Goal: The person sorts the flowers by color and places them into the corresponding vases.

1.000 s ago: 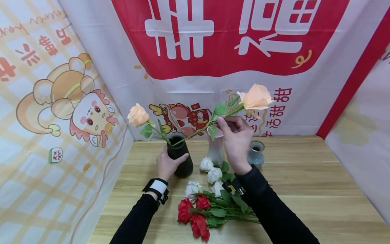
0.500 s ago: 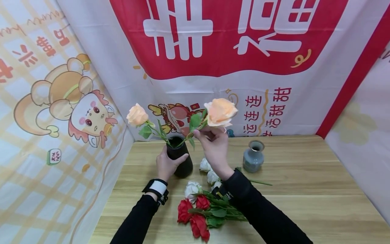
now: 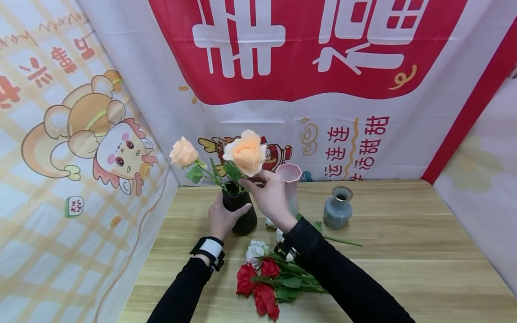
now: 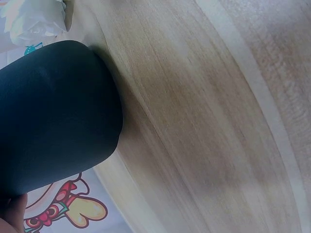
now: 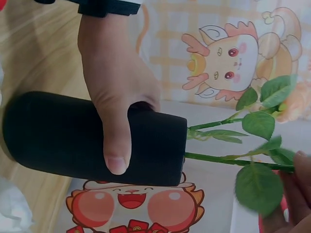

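Left hand [image 3: 221, 218]: wrapped round the black vase [image 3: 240, 211], near the tabletop's [image 3: 404, 251] far-left corner.
Right hand [image 3: 269, 195]: pinched the peach rose's [image 3: 246, 152] thin, bendy stem below the bloom; light, best held there.

A light wooden table [image 3: 404, 251] with a straight grain carries everything here. Toward its back left stands a black vase [image 3: 242, 215], upright on the boards. Just right of it is a tall pale pink vase [image 3: 291, 179], and farther right a small grey-blue vase [image 3: 337, 207]. Near the front lie red roses [image 3: 258, 287] with white roses [image 3: 256, 249] behind them, perhaps one loose heap; stems overlap too much to tell.
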`<state>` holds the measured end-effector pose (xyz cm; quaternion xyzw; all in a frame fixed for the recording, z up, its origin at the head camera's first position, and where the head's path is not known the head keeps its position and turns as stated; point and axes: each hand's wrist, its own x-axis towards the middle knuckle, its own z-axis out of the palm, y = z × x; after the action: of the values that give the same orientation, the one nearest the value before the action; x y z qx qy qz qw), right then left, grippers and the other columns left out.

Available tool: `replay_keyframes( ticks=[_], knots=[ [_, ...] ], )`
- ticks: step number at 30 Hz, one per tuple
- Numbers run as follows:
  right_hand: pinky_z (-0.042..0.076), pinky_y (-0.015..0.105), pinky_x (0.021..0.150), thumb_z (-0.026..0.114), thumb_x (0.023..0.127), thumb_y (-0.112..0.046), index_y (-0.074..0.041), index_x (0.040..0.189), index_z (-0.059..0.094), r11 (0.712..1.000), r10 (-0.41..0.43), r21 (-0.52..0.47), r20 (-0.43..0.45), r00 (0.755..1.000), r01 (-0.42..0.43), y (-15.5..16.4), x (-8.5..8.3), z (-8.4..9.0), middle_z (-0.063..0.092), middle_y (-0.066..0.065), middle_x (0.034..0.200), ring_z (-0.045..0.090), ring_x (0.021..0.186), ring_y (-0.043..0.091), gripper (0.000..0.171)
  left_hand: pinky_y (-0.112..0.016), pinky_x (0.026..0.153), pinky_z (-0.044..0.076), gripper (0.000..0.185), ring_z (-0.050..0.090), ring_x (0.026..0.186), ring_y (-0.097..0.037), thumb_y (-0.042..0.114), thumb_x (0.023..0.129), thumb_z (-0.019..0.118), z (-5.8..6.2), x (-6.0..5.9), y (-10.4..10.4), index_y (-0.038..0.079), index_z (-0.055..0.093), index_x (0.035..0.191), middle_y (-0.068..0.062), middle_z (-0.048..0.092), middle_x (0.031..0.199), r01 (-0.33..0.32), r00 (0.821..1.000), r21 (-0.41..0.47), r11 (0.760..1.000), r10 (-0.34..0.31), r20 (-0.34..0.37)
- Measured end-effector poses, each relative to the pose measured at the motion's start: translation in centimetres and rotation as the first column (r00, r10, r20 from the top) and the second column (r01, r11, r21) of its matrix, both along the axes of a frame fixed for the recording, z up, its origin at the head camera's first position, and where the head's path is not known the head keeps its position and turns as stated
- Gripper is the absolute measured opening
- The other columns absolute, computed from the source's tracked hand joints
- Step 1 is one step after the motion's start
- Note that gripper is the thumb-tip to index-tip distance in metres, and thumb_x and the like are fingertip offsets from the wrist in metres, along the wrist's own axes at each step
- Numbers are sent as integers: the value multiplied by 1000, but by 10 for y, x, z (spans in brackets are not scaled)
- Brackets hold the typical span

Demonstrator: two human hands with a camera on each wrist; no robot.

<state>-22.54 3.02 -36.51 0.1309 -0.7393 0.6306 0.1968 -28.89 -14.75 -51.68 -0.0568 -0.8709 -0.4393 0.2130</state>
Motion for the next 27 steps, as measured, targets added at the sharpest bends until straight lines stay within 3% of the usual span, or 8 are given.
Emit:
replay_keyframes(
  ticks=[7, 16, 27],
  knots=[
    [54, 26, 72, 75, 89, -14, -10, 100, 74, 984, 46, 171, -11, 999, -43, -7, -15, 11, 70, -3, 89, 65, 81, 9, 11, -46, 78, 52, 82, 65, 90, -27, 70, 63, 79, 1, 1, -1, 13, 61, 118, -10, 69, 100, -2, 1000, 3, 1000, 2, 5],
    [52, 22, 75, 71, 92, -12, -9, 97, 66, 949, 181, 261, 9, 983, -177, -14, -30, 13, 68, -2, 90, 64, 83, 6, 9, -43, 77, 52, 78, 65, 91, -24, 69, 65, 79, -3, -2, -1, 14, 61, 117, -8, 70, 102, 4, 1000, -28, 1000, -4, -20],
    [51, 25, 69, 74, 90, -9, -6, 91, 75, 952, 30, 303, 32, 999, -38, -22, -40, 2, 70, -1, 84, 64, 78, 10, 4, -45, 84, 50, 89, 63, 100, -28, 73, 62, 78, 1, 1, 1, 14, 58, 127, -12, 68, 111, -18, 999, -23, 1000, 18, 30]
  ],
)
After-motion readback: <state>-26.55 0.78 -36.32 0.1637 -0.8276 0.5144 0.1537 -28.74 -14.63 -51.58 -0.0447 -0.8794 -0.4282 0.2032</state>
